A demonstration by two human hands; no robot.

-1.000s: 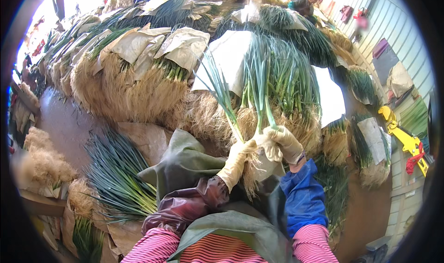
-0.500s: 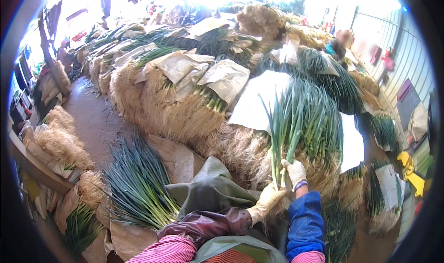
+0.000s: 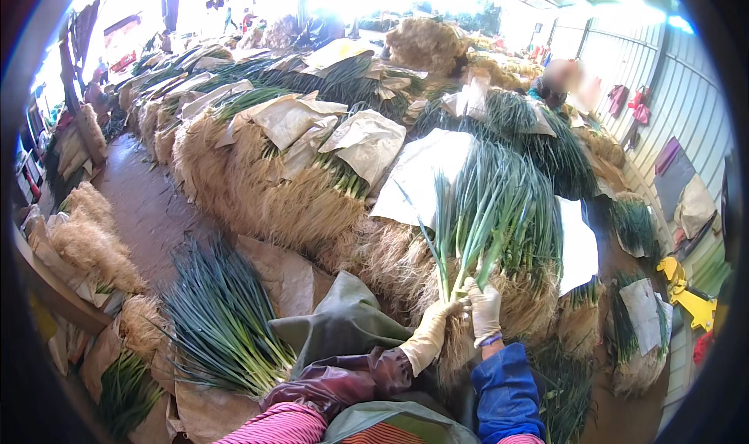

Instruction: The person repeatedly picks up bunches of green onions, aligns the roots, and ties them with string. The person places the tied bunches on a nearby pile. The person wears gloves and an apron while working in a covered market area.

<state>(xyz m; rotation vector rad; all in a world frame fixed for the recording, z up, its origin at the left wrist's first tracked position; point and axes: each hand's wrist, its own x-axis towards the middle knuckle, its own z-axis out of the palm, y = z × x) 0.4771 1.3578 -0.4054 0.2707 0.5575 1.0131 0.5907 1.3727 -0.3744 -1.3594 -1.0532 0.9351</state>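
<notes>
My left hand (image 3: pixel 431 334), in a cream glove, is closed round the lower stems of a few green onions (image 3: pixel 459 257) with their leaves pointing up and away. Just right of it, my gloved right hand (image 3: pixel 484 313) has its fingers bent round the stems of the same green onions. Pale roots hang below the hands. Right behind stands a thick row of green onions (image 3: pixel 524 210), leaves up and brown roots toward me. To my left lies a loose pile of green onions (image 3: pixel 226 311), beside a dark green cloth (image 3: pixel 339 315) over my lap.
A long heap of rooted bundles (image 3: pixel 273 190), partly covered by pale sheets (image 3: pixel 365 143), runs to the far left. White sheets (image 3: pixel 576 241) flank the near row. A yellow metal part (image 3: pixel 686 294) is at the right. Another person (image 3: pixel 555 85) is at the far right, near a corrugated wall.
My right hand has come down and closer to the left hand. The stems between the hands now fan out more widely. The whole view has shifted slightly.
</notes>
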